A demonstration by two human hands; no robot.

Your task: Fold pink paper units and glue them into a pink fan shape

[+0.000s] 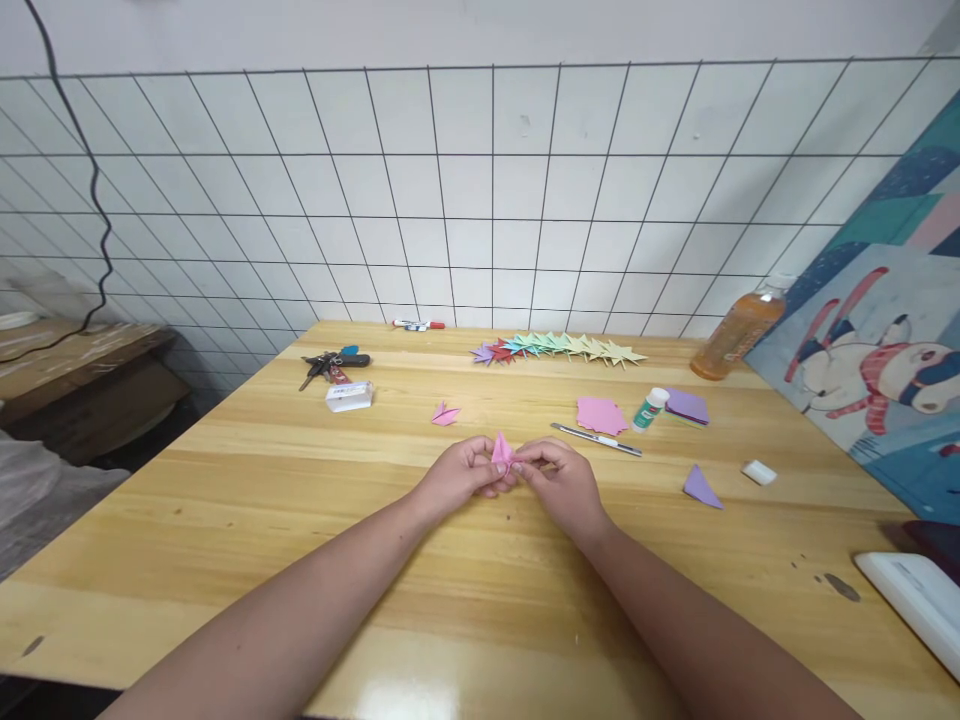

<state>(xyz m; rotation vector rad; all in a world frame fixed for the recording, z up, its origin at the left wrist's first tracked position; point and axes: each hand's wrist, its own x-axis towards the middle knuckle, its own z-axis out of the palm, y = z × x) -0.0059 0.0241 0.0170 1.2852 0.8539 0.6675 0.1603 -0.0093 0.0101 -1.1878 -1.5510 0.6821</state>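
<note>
Pink folded paper (502,452) is pinched between the fingertips of the left hand (480,468) and the right hand (551,475), just above the wooden table (360,560); beyond lie a pink folded piece (445,413), a utility knife (597,439) and a glue stick (650,410).

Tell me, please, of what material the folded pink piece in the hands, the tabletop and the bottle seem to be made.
Pink piece: likely thin paper, matte, with flat folds and a pointed tip. Tabletop: wood or wood-look surface, glossy, with grain and a bright reflection. Bottle: probably clear plastic, smooth; orange contents show through.
</note>
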